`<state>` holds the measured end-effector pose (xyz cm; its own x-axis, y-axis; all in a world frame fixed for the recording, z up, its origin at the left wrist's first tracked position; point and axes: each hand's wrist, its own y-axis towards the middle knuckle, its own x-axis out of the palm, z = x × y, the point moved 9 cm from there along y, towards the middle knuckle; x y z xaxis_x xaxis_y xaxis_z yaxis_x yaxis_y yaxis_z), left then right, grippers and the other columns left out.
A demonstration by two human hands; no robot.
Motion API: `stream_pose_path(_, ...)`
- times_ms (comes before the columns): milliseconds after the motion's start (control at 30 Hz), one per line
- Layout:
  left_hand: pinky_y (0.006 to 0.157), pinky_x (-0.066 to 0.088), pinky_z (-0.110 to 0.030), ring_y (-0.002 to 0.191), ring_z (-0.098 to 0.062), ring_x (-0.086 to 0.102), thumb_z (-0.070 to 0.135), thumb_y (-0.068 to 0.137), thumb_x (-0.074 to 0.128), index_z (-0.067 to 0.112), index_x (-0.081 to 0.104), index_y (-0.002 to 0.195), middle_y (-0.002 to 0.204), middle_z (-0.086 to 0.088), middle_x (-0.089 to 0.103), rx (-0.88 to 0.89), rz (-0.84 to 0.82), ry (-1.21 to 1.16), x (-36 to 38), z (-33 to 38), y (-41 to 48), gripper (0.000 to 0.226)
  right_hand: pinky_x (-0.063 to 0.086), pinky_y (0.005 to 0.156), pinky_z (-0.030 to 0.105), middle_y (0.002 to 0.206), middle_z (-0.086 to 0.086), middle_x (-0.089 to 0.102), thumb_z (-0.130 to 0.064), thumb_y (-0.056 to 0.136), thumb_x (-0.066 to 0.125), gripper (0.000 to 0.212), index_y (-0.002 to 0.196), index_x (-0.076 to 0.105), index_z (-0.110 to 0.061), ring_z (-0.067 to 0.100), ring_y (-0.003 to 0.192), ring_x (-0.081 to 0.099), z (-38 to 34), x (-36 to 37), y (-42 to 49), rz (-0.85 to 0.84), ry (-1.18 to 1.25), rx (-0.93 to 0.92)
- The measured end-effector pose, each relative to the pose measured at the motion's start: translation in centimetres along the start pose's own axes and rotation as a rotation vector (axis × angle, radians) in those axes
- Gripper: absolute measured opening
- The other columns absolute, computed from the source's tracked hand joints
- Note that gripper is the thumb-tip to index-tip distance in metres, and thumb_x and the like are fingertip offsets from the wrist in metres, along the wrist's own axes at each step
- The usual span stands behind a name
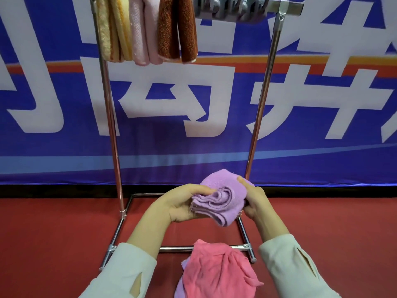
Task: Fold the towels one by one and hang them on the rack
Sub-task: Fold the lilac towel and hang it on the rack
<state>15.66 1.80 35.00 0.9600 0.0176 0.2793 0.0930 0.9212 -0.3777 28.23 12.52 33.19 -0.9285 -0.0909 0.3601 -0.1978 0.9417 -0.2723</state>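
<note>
The left hand (182, 204) grips the purple towel (221, 200) from 9 o'clock, thumb on top and fingers curled underneath. The right hand (255, 202) grips it from 3 o'clock, thumb laid along the top and fingers wrapped round the far side. The towel is in the air between them, above the red surface (53, 233) and over the base of the rack (261, 108). Cream sleeves (129, 267) cover both forearms.

At 6 o'clock from the hands a pink towel (217, 272) lies crumpled on the surface, draped over the rack's front rail, with a lilac cloth (180, 291) peeking out from under its left edge. The rack's two shiny posts rise at 11 and 1 o'clock. On its top bar, at 11 to 12 o'clock, hang a yellow towel (113, 29), a pale pink towel (142, 33) and a brown towel (178, 29), touching side by side. A row of grey hooks (232, 9) fills the bar to their right, at 1 o'clock. A blue banner (214, 151) with large white characters stands behind the rack.

The purple towel is folded into a thick wad. Its layered edges face the camera in loose curves and one corner droops toward 6 o'clock.

Counted: one towel in the hands, three on the bar, two cloths on the surface, two hands.
</note>
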Motion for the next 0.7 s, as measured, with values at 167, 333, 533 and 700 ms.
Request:
stream_pose_path(167, 0.064, 0.056, -0.024, 0.067, -0.016, 0.069, 0.004, 0.081, 0.066, 0.005, 0.071, 0.085, 0.079, -0.008, 0.072, -0.002, -0.025, 0.103, -0.3, -0.3, -0.1, 0.006, 0.051, 0.089, 0.04, 0.112, 0.016, 0.069, -0.016, 0.095, 0.058, 0.022, 0.112, 0.067, -0.006, 0.03, 0.101, 0.065, -1.9, 0.6, -1.0, -0.06, -0.066, -0.14)
stream_pose_path(333, 0.084, 0.054, -0.028, 0.095, -0.016, 0.07, 0.03, 0.078, 0.068, 0.008, 0.068, 0.107, 0.102, -0.005, 0.074, 0.217, 0.019, 0.074, 0.2, 1.9, -0.7, 0.036, 0.054, 0.082, 0.03, 0.111, 0.005, 0.067, -0.027, 0.091, 0.066, 0.032, 0.116, 0.057, -0.009, 0.019, 0.104, 0.065, -4.7, 3.4, -3.8, -0.185, -0.286, -0.386)
stream_pose_path(533, 0.09, 0.055, -0.037, 0.102, -0.024, 0.069, 0.022, 0.083, 0.071, 0.01, 0.063, 0.116, 0.11, -0.01, 0.072, 0.479, 0.225, 0.036, -1.4, 4.6, -1.3, 0.037, 0.05, 0.079, 0.023, 0.098, -0.008, 0.061, -0.036, 0.083, 0.073, 0.037, 0.106, 0.055, -0.014, 0.008, 0.089, 0.06, -5.9, 4.3, -5.3, -0.095, -0.444, -0.508)
stream_pose_path(700, 0.08, 0.057, -0.028, 0.095, -0.018, 0.07, 0.016, 0.081, 0.073, 0.014, 0.063, 0.113, 0.107, -0.006, 0.072, 0.565, 0.3, 0.104, -2.3, 4.9, -1.4, 0.034, 0.055, 0.08, 0.034, 0.093, 0.004, 0.071, -0.047, 0.082, 0.07, 0.039, 0.09, 0.065, -0.009, 0.02, 0.088, 0.068, -3.5, 3.7, -3.9, -0.167, -0.33, -0.168)
